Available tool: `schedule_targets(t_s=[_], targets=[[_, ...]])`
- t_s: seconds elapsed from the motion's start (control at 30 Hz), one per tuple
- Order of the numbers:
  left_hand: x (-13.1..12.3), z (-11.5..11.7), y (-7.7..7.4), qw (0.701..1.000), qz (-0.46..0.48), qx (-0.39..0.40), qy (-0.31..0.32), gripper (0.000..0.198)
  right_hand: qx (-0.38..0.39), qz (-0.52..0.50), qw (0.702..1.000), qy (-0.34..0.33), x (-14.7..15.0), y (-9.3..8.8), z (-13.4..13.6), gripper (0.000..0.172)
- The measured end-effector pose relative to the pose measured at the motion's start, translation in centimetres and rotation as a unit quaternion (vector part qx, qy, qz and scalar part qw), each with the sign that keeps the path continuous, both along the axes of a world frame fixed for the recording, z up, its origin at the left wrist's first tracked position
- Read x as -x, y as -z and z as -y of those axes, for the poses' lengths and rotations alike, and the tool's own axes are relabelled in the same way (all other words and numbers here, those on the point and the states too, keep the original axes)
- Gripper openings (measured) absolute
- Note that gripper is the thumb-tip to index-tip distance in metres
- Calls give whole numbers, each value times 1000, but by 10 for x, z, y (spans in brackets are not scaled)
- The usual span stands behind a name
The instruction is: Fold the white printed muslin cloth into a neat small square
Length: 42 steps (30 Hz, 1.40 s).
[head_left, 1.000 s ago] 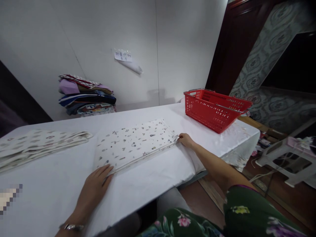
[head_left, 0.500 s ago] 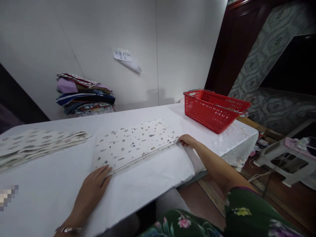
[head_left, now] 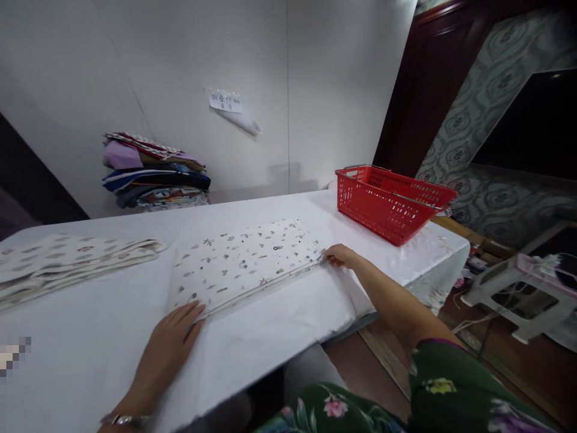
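Note:
A folded white cloth with small dark prints lies flat on the white-covered table. My left hand rests at its near left corner, fingers stretched out flat against the cloth's edge. My right hand is at the near right corner, fingertips pinched on the cloth's edge. A watch shows on my left wrist.
A red plastic basket stands at the table's far right. Another folded printed cloth lies at the left. A stack of folded colourful fabrics sits by the wall. A white stool stands on the floor to the right.
Both hands stay at the cloth's near corners. Only the view shifts slightly.

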<state>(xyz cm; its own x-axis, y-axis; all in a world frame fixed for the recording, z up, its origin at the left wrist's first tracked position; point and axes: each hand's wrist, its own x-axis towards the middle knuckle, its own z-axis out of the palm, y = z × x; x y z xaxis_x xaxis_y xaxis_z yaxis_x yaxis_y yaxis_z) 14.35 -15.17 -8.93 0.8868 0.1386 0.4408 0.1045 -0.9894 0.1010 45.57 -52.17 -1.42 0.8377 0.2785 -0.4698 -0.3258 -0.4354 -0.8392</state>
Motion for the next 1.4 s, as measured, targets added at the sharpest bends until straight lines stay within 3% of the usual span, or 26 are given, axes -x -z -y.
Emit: schedule_targets(t_s=[0.4,0.63,0.97,1.4], targets=[[1,1,-2,1000,4,-5,2,46,-8,-4,1000,23,-8,12,-1,20],[2,1,-1,1000,8,-18,5,49,-37,-56,998,15,-13,18,3,12],[3,3,-6,1000,13,-15,8,49,-65,-119,991,-10,-14,6,7,22],[3,10,-12,998,52,21,-35,48,-28,-111,993,-11,-12,3,2,16]])
